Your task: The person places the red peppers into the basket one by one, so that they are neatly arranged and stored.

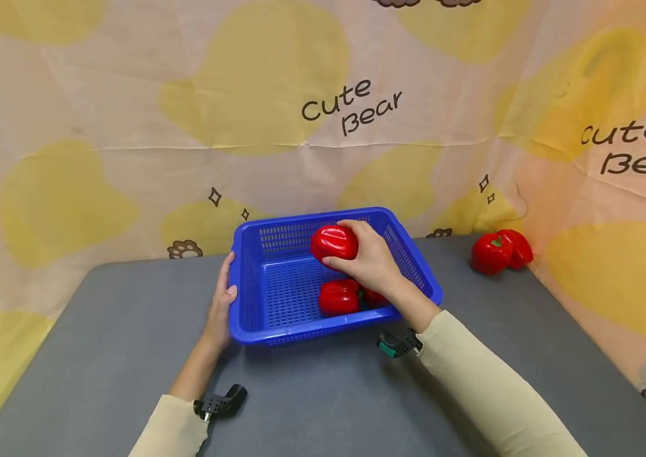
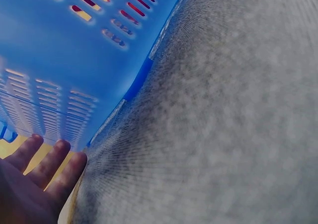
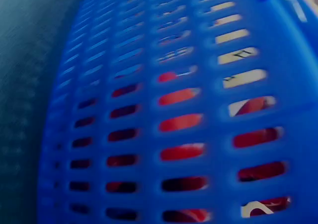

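Pepper held over the basket

We see the right hand (image 1: 373,260) curled around a red pepper (image 1: 334,243) above the blue basket (image 1: 254,298); the left hand (image 1: 221,308), fingers straight, rests against its side.

The place is a staged recording booth, not a lived-in room. A grey worktop (image 1: 100,330) stands enclosed on three sides by a creased backdrop cloth (image 1: 128,127) printed with yellow blobs and the words "Cute Bear".
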A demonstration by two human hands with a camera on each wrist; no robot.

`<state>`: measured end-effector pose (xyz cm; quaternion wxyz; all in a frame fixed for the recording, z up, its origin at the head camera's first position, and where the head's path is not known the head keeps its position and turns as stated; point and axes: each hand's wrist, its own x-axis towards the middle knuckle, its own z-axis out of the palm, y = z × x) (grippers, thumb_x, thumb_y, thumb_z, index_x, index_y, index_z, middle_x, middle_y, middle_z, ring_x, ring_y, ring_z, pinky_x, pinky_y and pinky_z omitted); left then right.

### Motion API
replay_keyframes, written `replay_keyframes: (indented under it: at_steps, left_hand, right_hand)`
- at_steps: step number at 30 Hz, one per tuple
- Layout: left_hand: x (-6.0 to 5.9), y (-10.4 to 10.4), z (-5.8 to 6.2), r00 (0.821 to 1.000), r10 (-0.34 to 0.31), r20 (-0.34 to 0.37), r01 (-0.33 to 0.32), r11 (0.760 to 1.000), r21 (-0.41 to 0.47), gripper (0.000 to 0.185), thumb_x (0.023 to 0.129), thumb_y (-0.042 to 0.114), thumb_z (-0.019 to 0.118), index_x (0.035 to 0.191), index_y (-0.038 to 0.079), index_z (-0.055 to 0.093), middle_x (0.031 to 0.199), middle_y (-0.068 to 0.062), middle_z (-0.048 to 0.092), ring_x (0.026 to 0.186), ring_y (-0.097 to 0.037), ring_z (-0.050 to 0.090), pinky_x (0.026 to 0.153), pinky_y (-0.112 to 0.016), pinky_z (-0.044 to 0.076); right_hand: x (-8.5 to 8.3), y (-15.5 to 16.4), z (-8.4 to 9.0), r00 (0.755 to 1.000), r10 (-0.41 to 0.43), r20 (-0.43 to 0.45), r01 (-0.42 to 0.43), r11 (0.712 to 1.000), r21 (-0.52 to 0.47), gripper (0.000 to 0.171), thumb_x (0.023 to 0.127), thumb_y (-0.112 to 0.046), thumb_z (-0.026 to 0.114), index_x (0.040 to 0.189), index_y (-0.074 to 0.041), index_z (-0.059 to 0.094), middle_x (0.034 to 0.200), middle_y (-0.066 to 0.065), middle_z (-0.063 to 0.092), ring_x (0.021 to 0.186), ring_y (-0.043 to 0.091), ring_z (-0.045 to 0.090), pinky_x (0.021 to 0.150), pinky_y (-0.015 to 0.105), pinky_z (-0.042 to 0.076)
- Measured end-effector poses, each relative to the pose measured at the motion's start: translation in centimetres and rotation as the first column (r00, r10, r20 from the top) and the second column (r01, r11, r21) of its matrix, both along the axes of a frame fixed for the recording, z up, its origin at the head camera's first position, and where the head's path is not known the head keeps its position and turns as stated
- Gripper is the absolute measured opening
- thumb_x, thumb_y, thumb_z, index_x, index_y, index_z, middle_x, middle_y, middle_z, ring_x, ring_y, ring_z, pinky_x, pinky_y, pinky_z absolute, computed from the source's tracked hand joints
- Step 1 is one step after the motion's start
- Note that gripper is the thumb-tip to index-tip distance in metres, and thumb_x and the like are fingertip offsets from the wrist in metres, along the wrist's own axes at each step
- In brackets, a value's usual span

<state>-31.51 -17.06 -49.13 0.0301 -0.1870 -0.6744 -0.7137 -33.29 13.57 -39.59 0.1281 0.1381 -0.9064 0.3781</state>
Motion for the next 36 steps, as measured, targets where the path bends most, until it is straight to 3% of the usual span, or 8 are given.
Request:
replay_keyframes:
  at_steps: [11,15,20,26,36]
  left_hand:
    - [-0.1,0.2,-0.3,1.000,0.002,0.011,-0.001,1.000,-0.016,0.068,0.097,0.027,0.029,0.163,0.030,0.011,0.167,-0.014,0.019,0.132,-0.035,0.044,0.090,-0.025,0.055]
    - [-0.1,0.2,-0.4,1.000,-0.006,0.009,0.007,1.000,-0.015,0.069,0.097,0.026,0.029,0.163,0.030,0.010,0.168,-0.013,0.018,0.133,-0.035,0.043,0.091,-0.025,0.054]
    - [-0.2,0.2,-0.3,1.000,-0.005,-0.015,0.005,1.000,0.003,0.069,0.097,0.027,0.029,0.163,0.029,0.010,0.168,-0.012,0.018,0.136,-0.036,0.039,0.093,-0.024,0.053]
    - [-0.1,0.2,-0.1,1.000,-0.016,-0.006,0.016,1.000,0.000,0.069,0.097,0.027,0.028,0.163,0.028,0.009,0.168,-0.013,0.017,0.136,-0.034,0.040,0.093,-0.024,0.053]
    - [-0.2,0.1,0.3,1.000,-0.025,-0.007,0.025,0.999,0.041,0.069,0.097,0.026,0.029,0.163,0.025,0.009,0.168,-0.015,0.015,0.134,-0.024,0.041,0.094,-0.023,0.052]
  right_hand:
    - [-2.1,-1.6,-0.2,0.991,0.117,0.060,-0.127,0.971,0.204,0.077,0.079,-0.041,0.084,0.143,-0.013,0.052,0.142,0.008,0.058,0.126,0.029,0.059,0.099,0.049,0.055]
    - [-2.2,-1.8,-0.4,0.988,0.106,0.112,-0.132,0.957,0.260,0.079,0.079,-0.046,0.082,0.146,-0.016,0.051,0.143,0.007,0.058,0.127,0.029,0.058,0.098,0.051,0.055]
    - [-2.1,-1.7,-0.6,0.987,0.076,0.139,-0.114,0.951,0.289,0.079,0.080,-0.048,0.081,0.146,-0.018,0.050,0.143,0.006,0.057,0.126,0.029,0.058,0.097,0.053,0.055]
    - [-2.1,-1.6,-1.2,0.964,0.123,0.235,-0.196,0.929,0.314,0.078,0.084,-0.047,0.077,0.149,-0.017,0.047,0.141,0.008,0.057,0.123,0.028,0.059,0.097,0.051,0.055]
    - [-2.4,-2.0,-1.5,0.937,0.121,0.326,-0.230,0.919,0.319,0.079,0.086,-0.049,0.074,0.152,-0.017,0.043,0.145,0.007,0.054,0.127,0.027,0.056,0.103,0.050,0.052]
